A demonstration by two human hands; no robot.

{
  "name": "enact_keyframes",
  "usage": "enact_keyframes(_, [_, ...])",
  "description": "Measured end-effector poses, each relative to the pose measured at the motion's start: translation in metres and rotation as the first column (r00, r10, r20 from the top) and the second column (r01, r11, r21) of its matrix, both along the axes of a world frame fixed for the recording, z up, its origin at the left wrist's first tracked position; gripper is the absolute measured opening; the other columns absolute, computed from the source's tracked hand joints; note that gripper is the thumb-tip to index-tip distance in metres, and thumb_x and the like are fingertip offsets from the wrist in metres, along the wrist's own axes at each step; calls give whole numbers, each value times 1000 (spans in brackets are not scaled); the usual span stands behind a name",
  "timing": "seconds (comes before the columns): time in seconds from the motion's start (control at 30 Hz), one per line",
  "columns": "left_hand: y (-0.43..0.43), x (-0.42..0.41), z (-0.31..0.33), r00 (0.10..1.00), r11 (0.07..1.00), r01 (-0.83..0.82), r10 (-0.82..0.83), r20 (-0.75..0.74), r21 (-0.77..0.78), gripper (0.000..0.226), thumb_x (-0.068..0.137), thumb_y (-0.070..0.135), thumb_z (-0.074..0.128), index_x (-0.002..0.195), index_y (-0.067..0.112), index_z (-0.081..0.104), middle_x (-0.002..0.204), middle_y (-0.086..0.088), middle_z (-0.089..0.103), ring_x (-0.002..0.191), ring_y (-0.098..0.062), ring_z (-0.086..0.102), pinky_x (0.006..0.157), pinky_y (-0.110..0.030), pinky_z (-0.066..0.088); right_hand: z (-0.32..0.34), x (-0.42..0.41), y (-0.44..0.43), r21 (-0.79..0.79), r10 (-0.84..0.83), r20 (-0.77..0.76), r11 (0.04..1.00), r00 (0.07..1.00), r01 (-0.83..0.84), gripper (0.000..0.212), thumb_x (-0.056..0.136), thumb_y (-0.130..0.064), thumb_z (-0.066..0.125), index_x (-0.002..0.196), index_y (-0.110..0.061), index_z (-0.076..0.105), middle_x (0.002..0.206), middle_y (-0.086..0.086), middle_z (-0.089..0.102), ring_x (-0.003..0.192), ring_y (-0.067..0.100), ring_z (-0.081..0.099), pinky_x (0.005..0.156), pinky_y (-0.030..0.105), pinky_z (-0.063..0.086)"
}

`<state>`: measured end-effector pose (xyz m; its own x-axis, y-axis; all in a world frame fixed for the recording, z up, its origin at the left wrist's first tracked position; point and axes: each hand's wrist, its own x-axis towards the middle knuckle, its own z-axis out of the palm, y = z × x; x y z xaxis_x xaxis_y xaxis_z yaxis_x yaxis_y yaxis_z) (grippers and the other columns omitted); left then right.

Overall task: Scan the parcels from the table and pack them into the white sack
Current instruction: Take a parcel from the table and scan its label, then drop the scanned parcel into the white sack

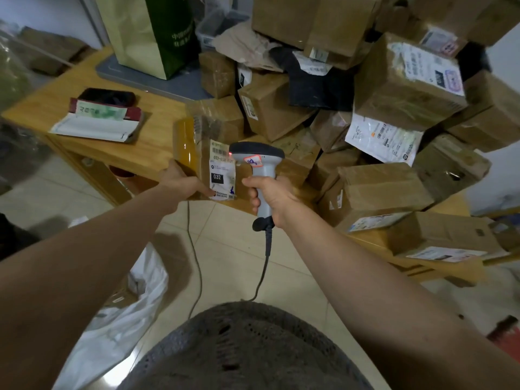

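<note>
Left hand (pixel 183 182): gripping the near-left edge of a taped brown parcel (pixel 194 147), held upright over the table's near edge.
Right hand (pixel 270 195): wrapped round the grey scanner (pixel 260 164) handle; scanner head just right of the parcel's label (pixel 222 170), red glow at its tip.
Label: white, facing near, marked 032.
Table (pixel 157 130): wooden, heaped far and right with cardboard parcels (pixel 394 88).
White sack (pixel 121 333): on the floor, near left, below the left forearm, a brown box partly showing inside.
</note>
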<state>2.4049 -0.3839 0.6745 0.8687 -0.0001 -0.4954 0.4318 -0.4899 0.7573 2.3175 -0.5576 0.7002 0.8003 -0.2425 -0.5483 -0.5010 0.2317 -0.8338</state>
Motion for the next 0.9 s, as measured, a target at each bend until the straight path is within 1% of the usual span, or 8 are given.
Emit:
enact_keyframes(0.1, [4, -2, -1, 1000, 1000, -28, 28, 3, -7, 92, 59, 4, 86, 136, 15, 35, 130, -8, 51, 121, -30, 49, 92, -37, 46, -2, 3, 6, -9, 27, 0, 1000, 1000, -27, 13, 83, -9, 67, 76, -10, 56, 50, 0, 51, 41, 12, 42, 41, 21, 38])
enact_keyframes(0.23, [16, -5, -2, 997, 997, -79, 79, 7, -21, 94, 59, 8, 87, 136, 15, 36, 131, -8, 50, 122, -29, 49, 103, -46, 44, -3, 6, 16, -15, 61, 20, 998, 998, -61, 12, 83, -9, 69, 78, -8, 57, 52, 2, 51, 41, 13, 41, 41, 21, 38])
enact_keyframes(0.3, [28, -10, -3, 994, 991, -109, 111, 13, -75, 93, 58, 9, 87, 136, 16, 37, 129, -5, 51, 120, -27, 50, 102, -45, 45, -4, 7, 22, 3, 96, 41, 995, 995, -96, 10, 82, -9, 70, 81, -8, 59, 53, 2, 51, 41, 13, 41, 42, 21, 37])
enact_keyframes(0.37, [47, -21, -4, 986, 974, -147, 158, 55, -175, 87, 62, 10, 85, 135, 18, 39, 118, 3, 56, 106, -19, 56, 86, -31, 54, -7, 9, 31, 26, 158, 45, 987, 986, -160, 10, 82, -9, 70, 81, -8, 60, 54, 2, 50, 42, 13, 40, 43, 22, 36])
enact_keyframes(0.43, [71, -37, -9, 960, 935, -214, 255, 115, -283, 81, 66, 10, 83, 135, 17, 42, 108, 8, 60, 95, -11, 60, 63, -17, 54, -13, 12, 44, 49, 235, 34, 970, 971, -236, 11, 82, -6, 70, 80, -8, 60, 54, 3, 48, 42, 13, 38, 43, 22, 34])
enact_keyframes(0.57, [126, -70, -39, 850, 841, -449, 507, 147, -303, 77, 69, 23, 83, 136, 20, 44, 116, 4, 63, 99, -12, 63, 69, -17, 53, -36, 18, 82, 34, 405, -21, 914, 914, -405, 13, 80, 0, 70, 80, -5, 58, 53, 5, 46, 38, 13, 36, 40, 20, 32])
enact_keyframes(0.73, [186, -109, -92, 704, 694, -709, 708, -65, -122, 79, 71, 41, 79, 139, 23, 43, 127, -1, 59, 110, -24, 59, 94, -38, 52, -78, 25, 138, 6, 505, -176, 859, 845, -512, 10, 78, 2, 69, 84, -2, 61, 55, 6, 50, 37, 15, 39, 41, 21, 34])
enact_keyframes(0.9, [237, -124, -143, 484, 497, -867, 825, -291, -32, 77, 71, 52, 76, 133, 18, 46, 121, -2, 57, 106, -23, 58, 83, -30, 49, -122, 41, 196, -23, 555, -301, 809, 776, -587, 13, 79, 2, 68, 74, -4, 57, 47, 4, 50, 34, 14, 40, 40, 20, 35])
